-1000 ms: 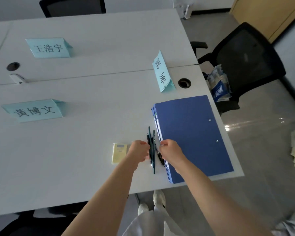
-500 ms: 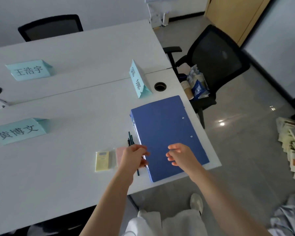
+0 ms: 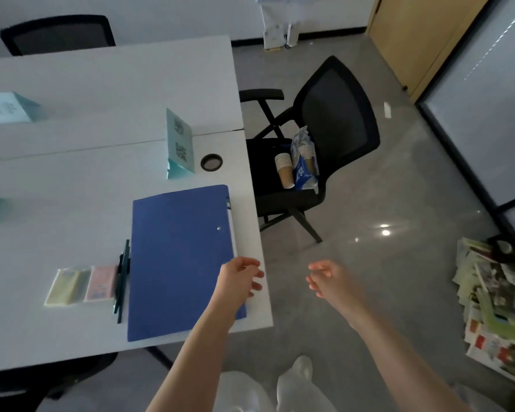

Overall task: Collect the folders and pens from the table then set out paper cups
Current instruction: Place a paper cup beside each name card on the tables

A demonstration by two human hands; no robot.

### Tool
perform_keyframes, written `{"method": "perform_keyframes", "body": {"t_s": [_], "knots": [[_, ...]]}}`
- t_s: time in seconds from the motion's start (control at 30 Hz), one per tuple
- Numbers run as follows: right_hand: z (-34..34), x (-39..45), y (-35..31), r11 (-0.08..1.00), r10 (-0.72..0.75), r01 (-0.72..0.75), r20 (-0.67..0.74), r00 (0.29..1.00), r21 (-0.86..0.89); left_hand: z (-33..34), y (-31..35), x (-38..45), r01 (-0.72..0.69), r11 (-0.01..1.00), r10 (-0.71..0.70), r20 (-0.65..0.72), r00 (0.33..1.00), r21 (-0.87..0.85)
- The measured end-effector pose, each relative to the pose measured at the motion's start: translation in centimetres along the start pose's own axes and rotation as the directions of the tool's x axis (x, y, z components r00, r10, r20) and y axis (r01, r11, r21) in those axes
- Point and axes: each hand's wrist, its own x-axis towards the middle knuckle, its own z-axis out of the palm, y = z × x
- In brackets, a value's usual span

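Note:
A blue folder stack (image 3: 179, 257) lies flat at the white table's (image 3: 72, 185) right front corner. Several dark pens (image 3: 122, 278) lie in a bundle along its left edge. My left hand (image 3: 241, 276) hovers over the folder's right front part, fingers loosely curled, holding nothing. My right hand (image 3: 327, 278) hangs in the air past the table's edge, over the floor, fingers apart and empty. Stacks of paper cups (image 3: 284, 169) rest on the seat of a black office chair (image 3: 324, 138), beside a blue and white wrapper (image 3: 303, 171).
Yellow and pink sticky-note pads (image 3: 81, 285) lie left of the pens. Teal name cards (image 3: 179, 144) stand on the table. A pile of magazines (image 3: 494, 301) sits on the floor at right. Another black chair (image 3: 57, 34) stands behind the table.
Both hands have let go of the pens and moved right; the left is over the folder, the right is off the table. The view has swung right toward the chair.

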Motion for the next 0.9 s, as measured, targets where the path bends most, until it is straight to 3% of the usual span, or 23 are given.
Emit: {"method": "perform_keyframes", "body": {"t_s": [0.4,0.9], "knots": [[-10.2,12.0,-3.6,0.992,-0.043,0.044,0.014,0.999,-0.117,9.8,4.9,7.6,0.009,1.000,-0.009,-0.088,0.996,-0.002],[-10.8,37.1,-18.2,0.917,-0.142,0.224,0.255,0.957,-0.329,14.6,18.3,27.8,0.017,0.996,-0.003,-0.146,0.989,0.090]]}}
